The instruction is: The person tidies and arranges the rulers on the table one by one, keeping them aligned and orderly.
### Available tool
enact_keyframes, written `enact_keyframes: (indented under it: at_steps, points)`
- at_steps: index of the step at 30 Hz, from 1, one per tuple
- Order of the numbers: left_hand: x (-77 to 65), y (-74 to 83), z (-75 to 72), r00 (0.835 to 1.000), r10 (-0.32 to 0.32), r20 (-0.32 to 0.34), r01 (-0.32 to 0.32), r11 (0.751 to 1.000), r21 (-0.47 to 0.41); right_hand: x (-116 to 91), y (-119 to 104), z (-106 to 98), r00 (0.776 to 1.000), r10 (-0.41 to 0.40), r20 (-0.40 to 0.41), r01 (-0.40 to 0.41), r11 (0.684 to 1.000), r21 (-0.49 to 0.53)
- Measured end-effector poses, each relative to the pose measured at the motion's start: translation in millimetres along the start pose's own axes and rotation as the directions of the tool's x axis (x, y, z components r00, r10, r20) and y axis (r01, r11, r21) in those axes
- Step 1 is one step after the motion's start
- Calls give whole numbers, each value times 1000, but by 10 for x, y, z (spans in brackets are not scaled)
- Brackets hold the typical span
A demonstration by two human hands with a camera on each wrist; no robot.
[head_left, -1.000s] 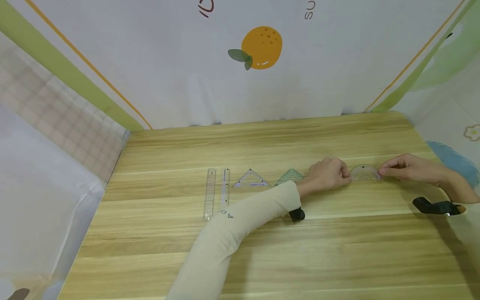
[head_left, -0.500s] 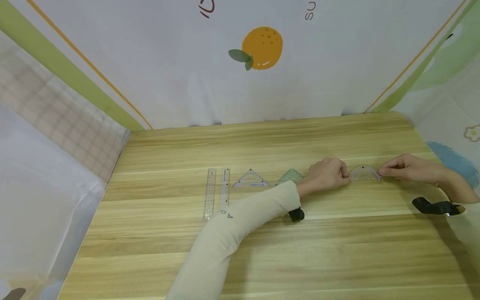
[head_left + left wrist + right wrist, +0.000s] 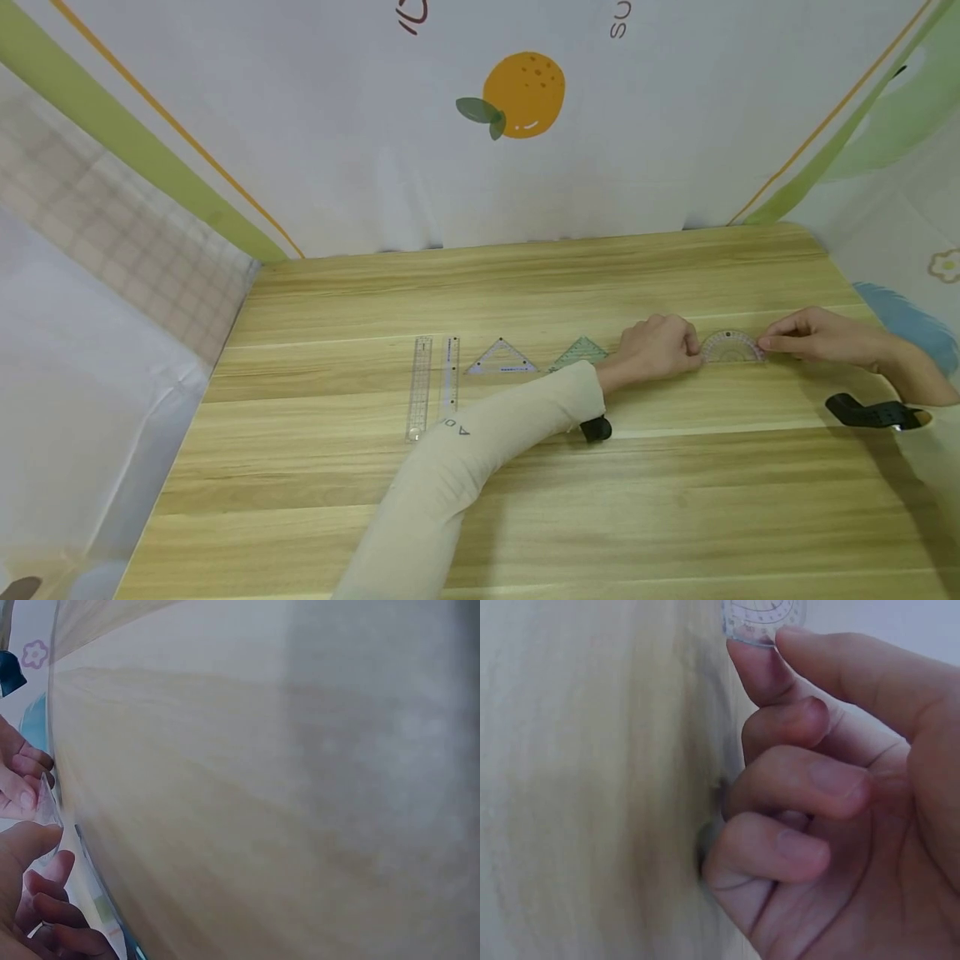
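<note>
A clear protractor (image 3: 732,346) is held flat side toward me at the right of the table, its curved edge away from me. My left hand (image 3: 658,348) pinches its left corner, and my right hand (image 3: 825,340) pinches the right corner between thumb and index finger. In the right wrist view the corner of the protractor (image 3: 761,615) shows between thumb and index fingertip, the other fingers curled. The left wrist view catches the protractor (image 3: 49,806) edge-on between both hands. Left of my left hand lies a green set square (image 3: 581,352), partly hidden by my sleeve.
Further left in the same row lie a clear triangle set square (image 3: 501,358) with purple markings, a narrow ruler (image 3: 450,371) and a wider clear ruler (image 3: 420,387). My left sleeve crosses the wooden table (image 3: 300,467). A printed cloth (image 3: 337,150) hangs behind it.
</note>
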State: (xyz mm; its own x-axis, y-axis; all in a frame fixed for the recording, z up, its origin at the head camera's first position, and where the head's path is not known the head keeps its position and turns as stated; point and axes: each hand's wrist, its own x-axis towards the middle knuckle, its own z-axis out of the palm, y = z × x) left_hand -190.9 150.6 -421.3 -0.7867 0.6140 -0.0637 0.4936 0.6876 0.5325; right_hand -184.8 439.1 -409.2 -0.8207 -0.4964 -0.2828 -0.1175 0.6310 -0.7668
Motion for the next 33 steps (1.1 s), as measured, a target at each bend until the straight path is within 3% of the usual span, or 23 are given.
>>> enact_keyframes:
  at_steps: [10, 19, 26, 33]
  points:
    - [-3, 16, 4, 1000, -7, 2, 7, 1000, -1, -7, 18, -4, 1000, 14, 5, -14, 1000, -4]
    - [-8, 24, 16, 1000, -5, 9, 5, 1000, 1, -11, -2, 21, 999, 17, -37, -19, 998, -62]
    - [2, 18, 8, 1000, -5, -11, 5, 1000, 8, -4, 6, 14, 991, -99, -94, 80, 979, -187]
    - [-11, -7, 1, 1000, -11, -15, 11, 1000, 4, -2, -25, 14, 991, -91, -94, 67, 971, -231]
